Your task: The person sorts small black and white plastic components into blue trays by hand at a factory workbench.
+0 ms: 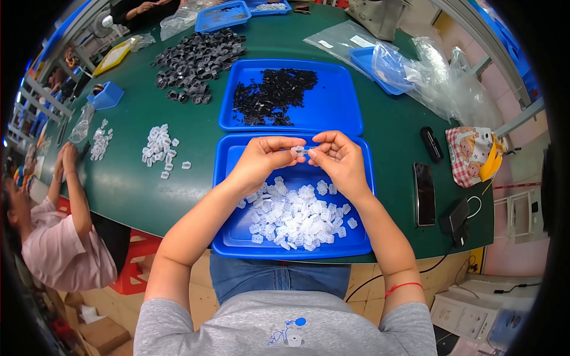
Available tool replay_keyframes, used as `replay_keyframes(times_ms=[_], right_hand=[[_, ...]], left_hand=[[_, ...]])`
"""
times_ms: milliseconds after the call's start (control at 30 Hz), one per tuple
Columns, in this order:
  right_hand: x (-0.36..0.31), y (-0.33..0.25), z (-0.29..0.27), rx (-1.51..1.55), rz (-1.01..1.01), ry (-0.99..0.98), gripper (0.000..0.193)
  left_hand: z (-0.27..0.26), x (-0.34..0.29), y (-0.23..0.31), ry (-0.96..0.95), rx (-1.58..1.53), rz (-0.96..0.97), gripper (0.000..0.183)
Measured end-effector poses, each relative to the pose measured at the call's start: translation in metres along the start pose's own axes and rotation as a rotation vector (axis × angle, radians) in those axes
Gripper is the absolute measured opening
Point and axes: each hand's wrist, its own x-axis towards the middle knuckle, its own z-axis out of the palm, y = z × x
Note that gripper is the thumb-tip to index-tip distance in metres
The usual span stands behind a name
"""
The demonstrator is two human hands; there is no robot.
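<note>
Piece of pale plastic [300,151], pinched between left hand [261,159] and right hand [341,161].
Both hands are nearly closed, thumbs and forefingers at its edges, above the lower blue tray [358,242]; a slack or uneven pinch could let so small a thing slip and get lost among the loose white pieces [297,216] below. It looks translucent and whitish, its finer shape partly hidden by fingers. Beyond, black bits [273,95] lie in another blue tray [333,98].

A dark phone [424,194] lies near a patterned pouch [468,155] on the green table [394,154]
</note>
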Motion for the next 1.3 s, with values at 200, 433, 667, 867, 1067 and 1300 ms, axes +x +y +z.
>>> replay_keyframes(times_ms=[200,433,667,867,1067,1300], right_hand=[[0.0018,0.0025,-0.0033,0.014,0.019,-0.008,0.026],[-0.0002,0.0036,0.0008,-0.018,-0.011,-0.021,0.024],[-0.0011,0.0029,0.0024,-0.027,0.008,-0.020,0.023],[-0.0005,0.0056,0.0016,-0.034,0.017,-0.047,0.022],[-0.0004,0.0057,0.0031,-0.047,0.032,-0.063,0.022],[-0.0001,0.0090,0.0029,-0.082,0.024,-0.044,0.018]], left_hand=[[0.0033,-0.0002,-0.0002,0.026,0.085,0.053,0.025],[-0.0035,0.0019,-0.0032,0.021,0.080,0.022,0.025],[-0.0019,0.0018,-0.0039,0.036,0.071,0.014,0.024],[-0.0022,0.0021,-0.0035,0.031,0.064,0.000,0.025],[-0.0016,0.0022,-0.0024,0.031,0.077,-0.012,0.025],[0.0008,0.0021,-0.0038,0.047,0.131,0.038,0.025]])
